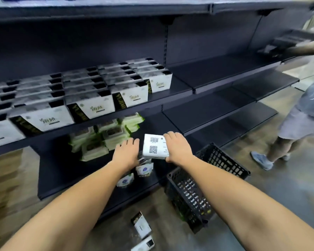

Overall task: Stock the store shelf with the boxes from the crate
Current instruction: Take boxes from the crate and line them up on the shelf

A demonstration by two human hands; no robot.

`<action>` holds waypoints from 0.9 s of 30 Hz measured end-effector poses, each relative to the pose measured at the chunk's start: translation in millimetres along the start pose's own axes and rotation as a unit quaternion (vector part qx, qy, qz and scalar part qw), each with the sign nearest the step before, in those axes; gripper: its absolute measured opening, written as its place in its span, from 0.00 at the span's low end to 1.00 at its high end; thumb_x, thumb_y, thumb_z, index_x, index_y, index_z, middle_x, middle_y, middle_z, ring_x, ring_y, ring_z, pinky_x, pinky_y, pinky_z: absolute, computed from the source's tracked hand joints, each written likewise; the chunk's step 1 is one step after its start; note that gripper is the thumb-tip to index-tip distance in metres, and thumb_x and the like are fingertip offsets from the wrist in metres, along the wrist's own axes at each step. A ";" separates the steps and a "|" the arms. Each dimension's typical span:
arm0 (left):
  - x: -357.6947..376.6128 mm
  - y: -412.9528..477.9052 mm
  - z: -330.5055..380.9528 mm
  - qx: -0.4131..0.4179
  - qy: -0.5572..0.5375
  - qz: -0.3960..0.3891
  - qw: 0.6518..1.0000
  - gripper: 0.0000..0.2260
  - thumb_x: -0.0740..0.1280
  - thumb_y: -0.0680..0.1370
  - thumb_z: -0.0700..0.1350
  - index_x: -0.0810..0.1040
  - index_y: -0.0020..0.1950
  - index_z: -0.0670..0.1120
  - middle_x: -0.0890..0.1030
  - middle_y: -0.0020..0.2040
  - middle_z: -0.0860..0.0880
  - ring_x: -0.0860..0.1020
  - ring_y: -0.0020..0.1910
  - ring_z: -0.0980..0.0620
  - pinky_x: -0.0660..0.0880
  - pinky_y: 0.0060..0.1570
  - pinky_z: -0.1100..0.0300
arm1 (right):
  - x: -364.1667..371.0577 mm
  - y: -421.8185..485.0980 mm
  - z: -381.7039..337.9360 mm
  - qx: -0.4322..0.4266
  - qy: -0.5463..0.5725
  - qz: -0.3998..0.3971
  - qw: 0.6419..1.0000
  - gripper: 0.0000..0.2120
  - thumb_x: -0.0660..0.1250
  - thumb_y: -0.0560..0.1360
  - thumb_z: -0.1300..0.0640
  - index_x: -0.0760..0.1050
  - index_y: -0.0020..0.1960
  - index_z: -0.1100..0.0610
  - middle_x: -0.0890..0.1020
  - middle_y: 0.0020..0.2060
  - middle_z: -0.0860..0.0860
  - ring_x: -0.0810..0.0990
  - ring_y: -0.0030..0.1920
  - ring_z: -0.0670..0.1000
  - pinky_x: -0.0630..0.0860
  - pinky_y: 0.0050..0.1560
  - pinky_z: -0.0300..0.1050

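Dark store shelf [216, 73], rows of boxes [91, 98] on mid level at left. R hand [178, 147] gripping white box [153, 146], fingers curled round its right edge, held before lower level. L hand [126, 151] just beside, fingers loose, holding nothing. Black crate [207, 178] tilted on floor [261, 205] at right

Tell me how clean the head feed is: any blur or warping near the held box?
Head view: the white box in the right hand is sharp, barcode and QR code visible; the stocked boxes at far left smear with blur; the second person at the right edge is blurred; the top shelf edge bows from wide-angle distortion; lighting even, no strong glare.
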State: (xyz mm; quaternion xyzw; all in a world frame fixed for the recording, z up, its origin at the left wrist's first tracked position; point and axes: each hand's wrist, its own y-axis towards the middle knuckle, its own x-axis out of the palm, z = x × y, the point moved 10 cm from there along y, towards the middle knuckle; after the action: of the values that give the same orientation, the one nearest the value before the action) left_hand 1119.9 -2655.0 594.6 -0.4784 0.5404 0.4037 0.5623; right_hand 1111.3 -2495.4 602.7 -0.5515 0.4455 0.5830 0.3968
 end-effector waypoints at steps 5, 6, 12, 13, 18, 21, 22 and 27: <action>-36.4 4.9 10.2 0.005 0.017 0.026 1.000 0.33 0.70 0.73 0.50 0.60 0.74 0.46 0.68 0.68 0.46 0.67 0.68 0.43 0.69 0.60 0.48 | -38.6 1.5 16.4 0.003 -0.013 0.033 0.999 0.38 0.79 0.59 0.48 0.67 0.63 0.56 0.72 0.58 0.52 0.72 0.55 0.55 0.69 0.59 0.49; -41.4 5.7 13.1 0.007 0.020 0.028 0.999 0.32 0.70 0.73 0.49 0.60 0.73 0.46 0.68 0.67 0.46 0.67 0.68 0.43 0.69 0.60 0.48 | -43.7 2.1 20.0 0.001 -0.014 0.036 0.999 0.38 0.79 0.59 0.48 0.67 0.63 0.56 0.72 0.58 0.52 0.72 0.55 0.55 0.69 0.59 0.49; -71.4 28.2 36.3 -0.011 0.030 0.023 0.999 0.32 0.71 0.72 0.48 0.60 0.72 0.46 0.68 0.68 0.45 0.67 0.67 0.42 0.69 0.61 0.47 | -73.7 23.3 53.2 -0.030 0.000 0.061 0.998 0.38 0.79 0.59 0.49 0.67 0.65 0.56 0.72 0.58 0.52 0.71 0.56 0.55 0.68 0.61 0.48; -75.7 34.4 41.0 -0.017 0.030 0.025 0.999 0.33 0.71 0.73 0.48 0.60 0.73 0.45 0.68 0.68 0.45 0.67 0.68 0.42 0.69 0.62 0.47 | -77.7 28.6 60.9 -0.037 0.002 0.068 0.997 0.39 0.79 0.59 0.49 0.67 0.65 0.56 0.72 0.59 0.52 0.71 0.56 0.55 0.68 0.62 0.48; -95.4 67.0 68.0 -0.069 0.027 0.051 0.996 0.37 0.71 0.73 0.49 0.56 0.76 0.45 0.66 0.70 0.46 0.66 0.69 0.43 0.69 0.64 0.48 | -91.2 61.8 102.9 -0.096 -0.004 0.081 0.992 0.41 0.80 0.60 0.50 0.66 0.67 0.57 0.72 0.60 0.52 0.71 0.57 0.55 0.67 0.63 0.48; -100.7 80.7 84.9 -0.086 0.041 0.062 0.994 0.38 0.71 0.73 0.48 0.55 0.77 0.45 0.64 0.72 0.46 0.65 0.71 0.43 0.68 0.65 0.48 | -99.4 79.7 125.1 -0.124 -0.016 0.095 0.988 0.40 0.79 0.60 0.50 0.67 0.67 0.57 0.72 0.58 0.52 0.71 0.56 0.55 0.68 0.62 0.47; -103.3 85.4 89.4 -0.091 0.043 0.065 0.993 0.38 0.71 0.73 0.47 0.55 0.78 0.44 0.64 0.72 0.46 0.65 0.71 0.43 0.68 0.65 0.48 | -102.2 85.3 133.2 -0.128 -0.013 0.097 0.987 0.40 0.80 0.59 0.50 0.67 0.66 0.57 0.73 0.58 0.52 0.72 0.55 0.55 0.68 0.61 0.48; -114.4 98.4 92.4 -0.118 0.036 0.071 0.990 0.36 0.69 0.73 0.45 0.56 0.77 0.45 0.65 0.70 0.46 0.65 0.70 0.44 0.69 0.64 0.47 | -110.6 111.4 137.4 -0.162 -0.006 0.095 0.982 0.39 0.81 0.58 0.51 0.68 0.64 0.57 0.73 0.56 0.53 0.73 0.55 0.56 0.69 0.60 0.49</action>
State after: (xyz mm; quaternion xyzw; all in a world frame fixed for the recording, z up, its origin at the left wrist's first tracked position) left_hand 1034.5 -2536.5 694.4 -0.5160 0.5416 0.4857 0.4523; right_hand 973.7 -2392.8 721.3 -0.5599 0.3932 0.6859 0.2480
